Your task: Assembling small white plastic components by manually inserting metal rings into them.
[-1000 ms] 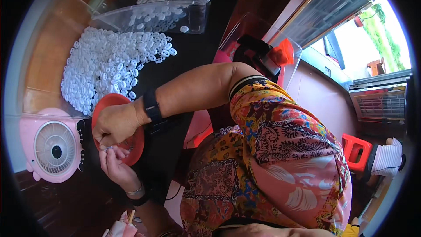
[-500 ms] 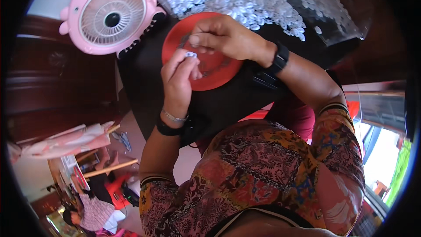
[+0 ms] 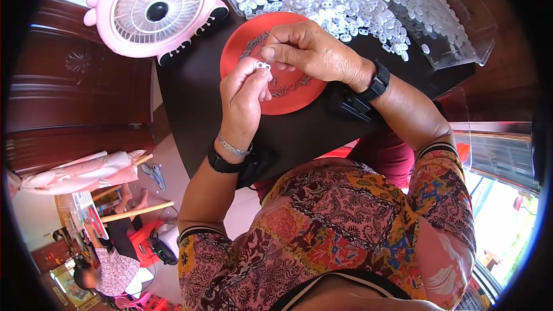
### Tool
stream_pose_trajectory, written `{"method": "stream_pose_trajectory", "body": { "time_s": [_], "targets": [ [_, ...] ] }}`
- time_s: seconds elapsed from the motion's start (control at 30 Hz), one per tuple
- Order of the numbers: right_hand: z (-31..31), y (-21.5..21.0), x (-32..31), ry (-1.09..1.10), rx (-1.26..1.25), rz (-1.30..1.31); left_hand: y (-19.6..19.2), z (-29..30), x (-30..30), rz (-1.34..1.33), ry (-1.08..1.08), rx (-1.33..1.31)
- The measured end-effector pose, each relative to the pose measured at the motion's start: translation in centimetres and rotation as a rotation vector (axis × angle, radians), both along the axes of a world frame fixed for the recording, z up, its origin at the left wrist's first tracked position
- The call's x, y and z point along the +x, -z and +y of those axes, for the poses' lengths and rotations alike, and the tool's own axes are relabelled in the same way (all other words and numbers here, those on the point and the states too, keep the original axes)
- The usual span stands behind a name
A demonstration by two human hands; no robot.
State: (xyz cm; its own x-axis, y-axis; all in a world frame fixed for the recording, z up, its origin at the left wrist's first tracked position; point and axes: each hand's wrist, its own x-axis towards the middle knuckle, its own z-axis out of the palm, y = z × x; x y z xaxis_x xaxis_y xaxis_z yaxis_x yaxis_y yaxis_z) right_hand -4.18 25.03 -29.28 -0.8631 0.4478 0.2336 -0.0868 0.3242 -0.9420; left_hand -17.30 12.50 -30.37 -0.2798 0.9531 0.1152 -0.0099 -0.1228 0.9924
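Observation:
Over a red plate (image 3: 236, 52), my left hand (image 3: 244, 95) pinches a small white plastic piece with holes (image 3: 263, 65) between thumb and finger. Just above and to the right of it, my right hand (image 3: 305, 46) is closed, thumb against fingertips. Whatever it may hold is hidden or too small to name. Many thin grey pins or screws (image 3: 280, 91) lie in a ring on the plate, partly covered by my hands.
A heap of similar white pieces (image 3: 322, 6) lies behind the plate, with more in a clear plastic box (image 3: 455, 52) at the far right. A pink fan (image 3: 151, 52) stands left on the dark table (image 3: 190, 103). Another person (image 3: 118, 268) is in the lower left background.
The whole view has shifted slightly and grown brighter. Both my hands stay close together over the plate, with the white piece still in my left hand.

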Motion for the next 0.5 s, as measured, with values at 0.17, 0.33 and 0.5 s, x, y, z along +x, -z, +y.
{"method": "stream_pose_trajectory", "body": {
  "time_s": [0.17,0.33,0.5],
  "targets": [
    [-0.02,0.05,0.49,-0.011,0.088,-0.017,0.05,0.11,0.70,0.058,-0.014,-0.057],
    [0.49,0.70,0.22,0.005,0.270,0.039,0.43,0.19,0.32,0.040,0.007,-0.058],
    [0.87,0.51,0.82,0.002,0.421,0.071,0.42,0.61,0.77,0.116,0.019,-0.087]
  ]
}}
